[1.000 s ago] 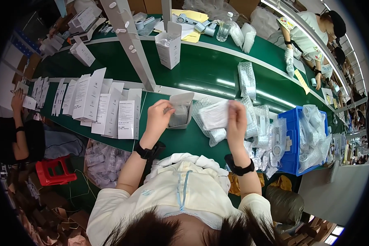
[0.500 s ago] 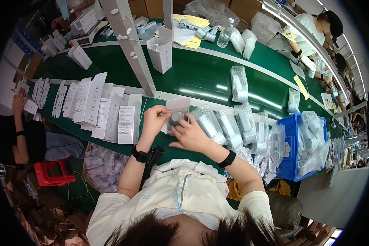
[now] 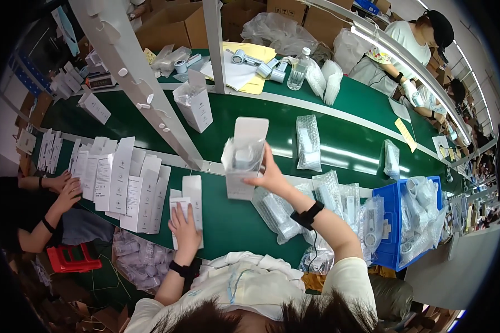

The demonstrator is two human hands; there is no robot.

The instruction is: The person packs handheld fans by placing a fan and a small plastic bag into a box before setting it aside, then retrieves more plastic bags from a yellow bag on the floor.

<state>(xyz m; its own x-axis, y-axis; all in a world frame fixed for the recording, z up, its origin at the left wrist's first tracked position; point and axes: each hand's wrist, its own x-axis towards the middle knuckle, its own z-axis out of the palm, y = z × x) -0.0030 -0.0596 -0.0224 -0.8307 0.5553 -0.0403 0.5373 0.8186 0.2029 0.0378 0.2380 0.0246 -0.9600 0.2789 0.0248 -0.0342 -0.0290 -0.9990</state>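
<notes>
Bright centre | white glare — green surface (image 3: 283,125) | dark, bent edges

Over at the counter (image 3: 222,236), the bin (image 3: 392,247) holds bagged parcels (image 3: 422,222), with bubble-wrapped packs (image 3: 278,216) to its left, the open box (image 3: 240,186) in the right hand (image 3: 273,175) farther left, a row of boxes (image 3: 114,175) left again, and a bottle (image 3: 298,72) well behind it, leftward.

Green workbench (image 3: 228,236) with white cartons (image 3: 115,175), bubble-wrapped packets (image 3: 279,217) and a blue bin (image 3: 392,225).
</notes>
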